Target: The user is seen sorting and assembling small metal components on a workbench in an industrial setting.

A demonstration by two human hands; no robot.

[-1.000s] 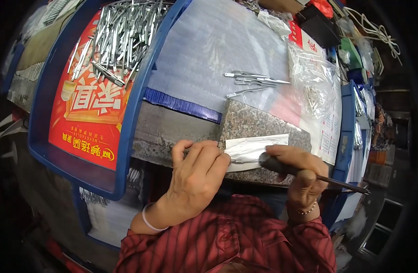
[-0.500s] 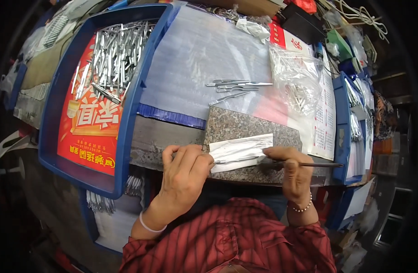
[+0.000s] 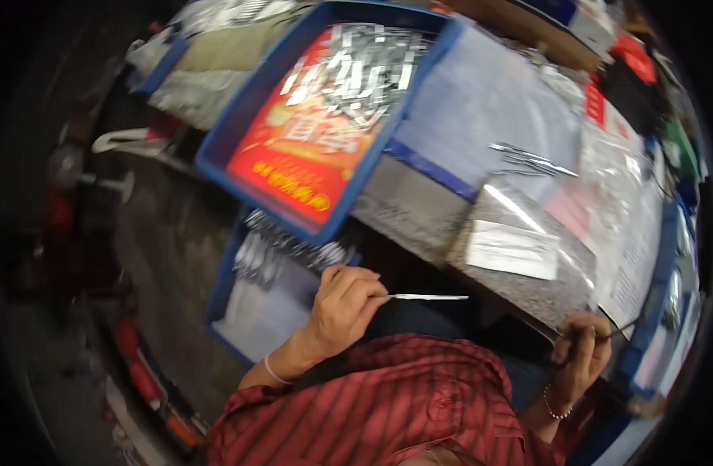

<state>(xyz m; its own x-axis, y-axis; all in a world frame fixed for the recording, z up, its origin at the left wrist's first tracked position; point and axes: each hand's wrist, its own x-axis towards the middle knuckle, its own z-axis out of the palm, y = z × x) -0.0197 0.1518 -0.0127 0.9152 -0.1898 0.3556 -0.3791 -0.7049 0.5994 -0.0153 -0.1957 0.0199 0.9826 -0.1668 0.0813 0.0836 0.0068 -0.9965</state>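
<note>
My left hand [image 3: 341, 309] is closed, pinching one end of a slim silvery metal piece [image 3: 433, 297]. That piece points right, over my lap, apart from the block; its exact kind is too blurred to tell. Near the block's right front corner, my right hand [image 3: 583, 348] is closed around a thin dark rod [image 3: 624, 329]. A white folded pad [image 3: 512, 250] with faint grey marks lies on the speckled stone block [image 3: 481, 210]. Beyond the block, several slim metal pieces [image 3: 531, 160] rest on the bluish sheet [image 3: 496, 101].
A blue tray [image 3: 209, 155] with a red printed sheet holds a heap of metal pieces [image 3: 368, 70]. Below it, a second blue tray [image 3: 220, 307] contains more metal pieces [image 3: 255, 260]. Clear plastic bags [image 3: 609, 186] lie right of the block; a blue bin [image 3: 652, 353] stands at far right.
The view has swung left and is blurred. My left hand has left the pad, carrying a metal piece leftward toward the lower tray. My right hand, still with the rod, has drawn off the pad.
</note>
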